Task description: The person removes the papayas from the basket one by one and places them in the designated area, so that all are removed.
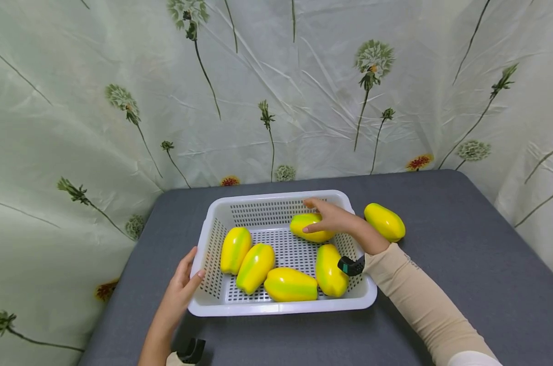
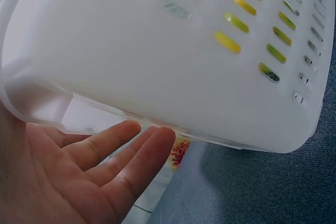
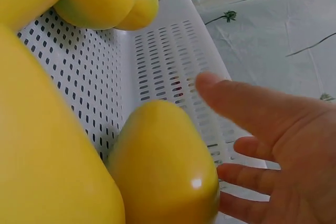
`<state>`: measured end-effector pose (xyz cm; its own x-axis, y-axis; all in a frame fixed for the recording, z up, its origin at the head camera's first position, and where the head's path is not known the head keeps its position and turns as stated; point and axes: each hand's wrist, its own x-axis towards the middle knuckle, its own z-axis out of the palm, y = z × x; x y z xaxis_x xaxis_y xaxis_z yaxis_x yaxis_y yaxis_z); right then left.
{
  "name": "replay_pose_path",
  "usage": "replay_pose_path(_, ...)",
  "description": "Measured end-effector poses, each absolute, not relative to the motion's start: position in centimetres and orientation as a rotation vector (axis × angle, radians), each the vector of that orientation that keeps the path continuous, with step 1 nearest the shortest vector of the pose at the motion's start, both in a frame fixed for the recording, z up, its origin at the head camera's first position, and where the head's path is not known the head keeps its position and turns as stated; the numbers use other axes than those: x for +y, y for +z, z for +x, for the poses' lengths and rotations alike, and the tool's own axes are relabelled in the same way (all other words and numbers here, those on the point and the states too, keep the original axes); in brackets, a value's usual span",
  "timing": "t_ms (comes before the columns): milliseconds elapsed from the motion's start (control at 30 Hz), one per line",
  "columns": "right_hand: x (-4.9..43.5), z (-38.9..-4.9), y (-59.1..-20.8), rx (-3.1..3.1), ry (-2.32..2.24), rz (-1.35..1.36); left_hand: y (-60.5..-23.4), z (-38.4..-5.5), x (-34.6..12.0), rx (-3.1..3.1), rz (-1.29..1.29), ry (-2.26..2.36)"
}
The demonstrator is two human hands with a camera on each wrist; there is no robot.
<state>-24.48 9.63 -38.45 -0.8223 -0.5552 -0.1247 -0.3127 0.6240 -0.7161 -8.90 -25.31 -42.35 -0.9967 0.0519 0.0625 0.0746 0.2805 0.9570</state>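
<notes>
A white perforated plastic basket (image 1: 276, 308) stands on the grey table with several yellow-and-green papayas inside, among them one papaya (image 1: 291, 285) lying at its front. My left hand (image 1: 181, 284) holds the basket's left side, thumb over the rim. In the left wrist view, the fingers (image 2: 149, 156) of that hand lie along the outer wall. Over the papaya (image 1: 306, 226) at the back right of the basket is my right hand (image 1: 336, 219), thumb and fingers spread. The right wrist view shows its thumb apart from that papaya (image 3: 163, 166) and the other fingertips right at its side.
Another papaya (image 1: 384, 222) lies on the grey table (image 1: 459, 264), outside the basket's right wall and close to my right forearm. Behind the table hangs a pale curtain (image 1: 303, 91) printed with dandelions. A black band (image 1: 351, 265) sits on my right wrist.
</notes>
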Motion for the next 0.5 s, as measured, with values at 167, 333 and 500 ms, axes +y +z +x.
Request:
replay_pose_path(167, 9.58, -24.31, -38.49, 2.492, -0.933, -0.682, -42.44, -9.03, -25.27, -2.499, -0.106, -1.866)
replay_pose_path(333, 9.46, -24.27, -38.6, 2.478, -0.881, -0.691, -42.59, -9.15, -25.31, -2.489, -0.109, -1.874)
replay_pose_path(500, 9.43, -24.26, -38.64, 2.466, -0.881, -0.695, -42.63, -9.11, -25.34, -2.481, -0.125, -1.881)
